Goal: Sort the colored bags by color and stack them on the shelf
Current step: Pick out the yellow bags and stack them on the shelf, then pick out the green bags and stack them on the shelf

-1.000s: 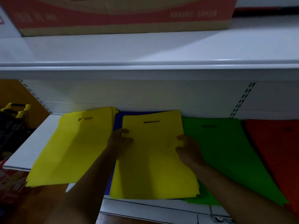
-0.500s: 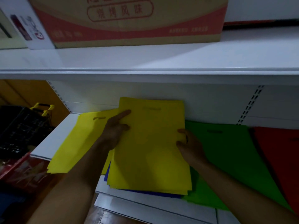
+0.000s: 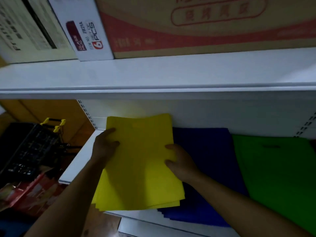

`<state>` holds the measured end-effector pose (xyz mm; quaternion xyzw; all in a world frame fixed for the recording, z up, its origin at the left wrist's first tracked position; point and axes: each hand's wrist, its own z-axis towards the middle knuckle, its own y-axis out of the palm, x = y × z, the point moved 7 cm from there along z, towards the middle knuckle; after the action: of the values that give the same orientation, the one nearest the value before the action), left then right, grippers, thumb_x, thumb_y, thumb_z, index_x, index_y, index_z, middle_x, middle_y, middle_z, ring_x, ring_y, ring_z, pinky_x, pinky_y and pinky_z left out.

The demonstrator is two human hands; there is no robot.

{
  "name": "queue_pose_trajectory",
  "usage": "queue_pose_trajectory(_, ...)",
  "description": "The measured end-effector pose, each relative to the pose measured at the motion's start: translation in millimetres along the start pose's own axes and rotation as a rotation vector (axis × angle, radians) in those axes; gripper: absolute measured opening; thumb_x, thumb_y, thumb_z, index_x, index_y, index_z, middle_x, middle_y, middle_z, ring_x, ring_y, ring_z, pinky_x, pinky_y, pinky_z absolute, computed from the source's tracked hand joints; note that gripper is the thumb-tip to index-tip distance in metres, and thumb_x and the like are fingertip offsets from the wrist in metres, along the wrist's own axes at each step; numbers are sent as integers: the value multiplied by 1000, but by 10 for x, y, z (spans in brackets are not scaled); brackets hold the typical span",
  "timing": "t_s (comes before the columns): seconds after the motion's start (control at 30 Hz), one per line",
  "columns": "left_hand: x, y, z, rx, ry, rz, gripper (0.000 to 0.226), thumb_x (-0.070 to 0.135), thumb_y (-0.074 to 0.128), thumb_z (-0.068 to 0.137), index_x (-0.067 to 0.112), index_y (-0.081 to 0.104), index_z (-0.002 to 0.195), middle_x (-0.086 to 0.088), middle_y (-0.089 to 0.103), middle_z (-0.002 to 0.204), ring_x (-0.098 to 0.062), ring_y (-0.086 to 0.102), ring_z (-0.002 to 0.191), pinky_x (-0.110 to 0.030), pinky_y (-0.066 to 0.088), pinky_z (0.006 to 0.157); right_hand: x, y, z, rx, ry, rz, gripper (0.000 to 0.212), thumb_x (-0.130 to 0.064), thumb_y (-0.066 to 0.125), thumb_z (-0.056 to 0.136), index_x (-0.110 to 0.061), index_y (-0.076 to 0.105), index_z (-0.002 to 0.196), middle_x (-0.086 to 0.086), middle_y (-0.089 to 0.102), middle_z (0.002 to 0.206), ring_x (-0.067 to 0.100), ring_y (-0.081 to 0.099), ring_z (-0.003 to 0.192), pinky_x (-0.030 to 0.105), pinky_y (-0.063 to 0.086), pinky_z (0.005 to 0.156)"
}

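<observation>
A stack of yellow bags (image 3: pixel 142 165) lies at the left end of the white shelf (image 3: pixel 80 158), its far edge curling up against the back wall. My left hand (image 3: pixel 104 147) holds the stack's left edge with the thumb on top. At the right edge my right hand (image 3: pixel 182 164) pinches the stack. A blue stack of bags (image 3: pixel 203 159) lies flat just right of the yellow one, partly under my right forearm. Right of that lies a green stack (image 3: pixel 277 171). The red stack is out of view.
An upper shelf (image 3: pixel 153 74) overhangs close above, carrying a red-and-tan carton (image 3: pixel 205 28) and a white box (image 3: pixel 85 31). Left of the shelf stand a black crate with yellow handles (image 3: pixel 29 147) and red packaging (image 3: pixel 34 190) on the floor.
Both hands carried the yellow bags left, off the blue stack and onto the yellow pile at the shelf's left end. The blue stack now shows.
</observation>
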<state>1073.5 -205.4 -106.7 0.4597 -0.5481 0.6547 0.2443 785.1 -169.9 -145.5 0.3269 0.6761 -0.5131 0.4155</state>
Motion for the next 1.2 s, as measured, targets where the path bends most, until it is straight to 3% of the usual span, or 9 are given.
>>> queue_pose_trajectory(0.07,-189,-131,225,7,5,85,58,16,70,70,33,59,124,-14,56,127,-37,60,103,-57,53,85,-40,217,111,-21,18,-19,54,-13,56,96,-24,35,144,0,33,150,18,41,130,20,35,96)
queue_pose_trajectory(0.2,-387,-206,403,45,7,289,56,-1,70,75,17,60,127,-17,56,124,-39,61,100,-52,55,82,-38,540,229,-60,59,-116,54,-15,56,96,-21,35,145,2,29,151,21,38,133,24,36,102)
queue_pose_trajectory(0.3,-578,-85,478,-44,-22,413,55,4,71,80,14,55,132,-18,46,138,-37,51,119,-48,48,96,10,666,250,-106,91,-189,58,-20,56,97,-21,30,149,1,22,154,21,33,137,28,35,108)
queue_pose_trajectory(0.47,-623,118,518,-186,-75,611,67,33,71,84,20,43,143,-24,21,154,-40,27,139,-47,32,111,71,685,243,-169,140,-282,68,-28,54,98,-24,16,154,0,-1,162,21,16,147,31,24,116)
queue_pose_trajectory(0.6,-190,272,466,-165,63,596,64,32,70,85,14,45,142,-26,26,152,-40,29,139,-45,28,112,-18,529,157,-109,99,-277,67,-30,51,99,-25,14,155,-4,-10,162,18,2,150,33,16,119)
queue_pose_trajectory(0.7,256,557,334,-208,153,480,58,28,67,88,11,46,139,-18,39,148,-32,37,136,-38,32,110,-58,259,6,-24,67,-265,64,-32,50,100,-27,16,154,-9,-4,162,15,1,150,33,13,120)
queue_pose_trajectory(0.83,907,1136,-16,-265,245,349,56,41,63,89,13,51,136,-11,51,141,-29,48,128,-38,39,105,101,-366,-320,91,117,-470,71,-41,48,99,-23,9,155,-3,-2,163,17,3,149,34,10,121)
queue_pose_trajectory(1.03,1868,2204,-900,-454,364,233,63,58,53,88,20,49,138,-4,47,144,-24,46,129,-42,41,106,530,-1530,-1151,268,248,-643,73,-46,47,97,-20,12,155,5,4,163,27,9,148,43,16,120)
queue_pose_trajectory(1.2,2603,3183,-1885,-576,489,232,63,61,50,88,23,47,139,0,45,145,-20,46,126,-31,39,102,967,-2516,-2124,434,302,-612,70,-44,50,95,-16,21,152,10,17,160,30,24,143,42,24,117)
